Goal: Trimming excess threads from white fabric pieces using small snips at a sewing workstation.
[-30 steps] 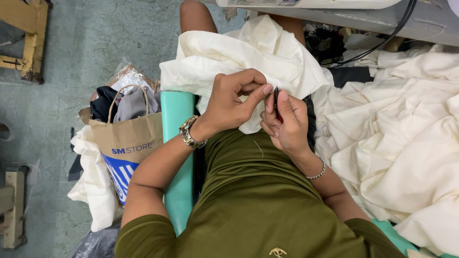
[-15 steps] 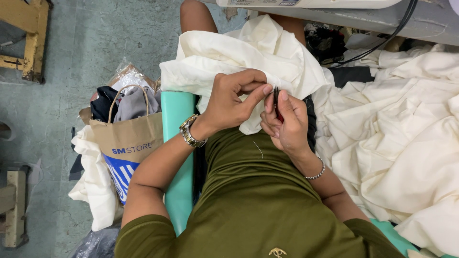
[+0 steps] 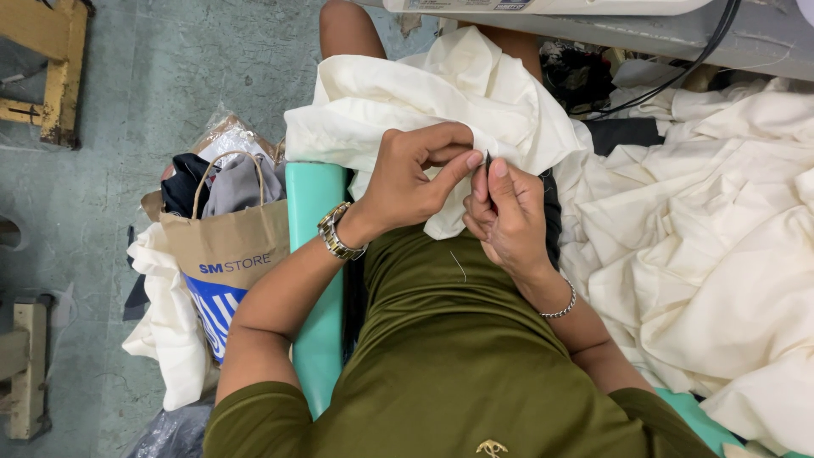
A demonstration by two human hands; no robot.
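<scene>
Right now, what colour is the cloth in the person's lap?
Cream, plain, no pattern; the cloth shows best in the head view.

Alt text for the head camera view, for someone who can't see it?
Two hands, left and right, pinch a cream cloth on a seated person's lap, the right holding a small dark tool. A paper bag stands on the floor.

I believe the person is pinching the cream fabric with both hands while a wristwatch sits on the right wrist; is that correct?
Not quite. The head view shows the wristwatch on the left wrist; the right wrist wears a thin chain bracelet. The rest holds: the left hand and right hand both pinch the cream fabric together over the lap.
</scene>
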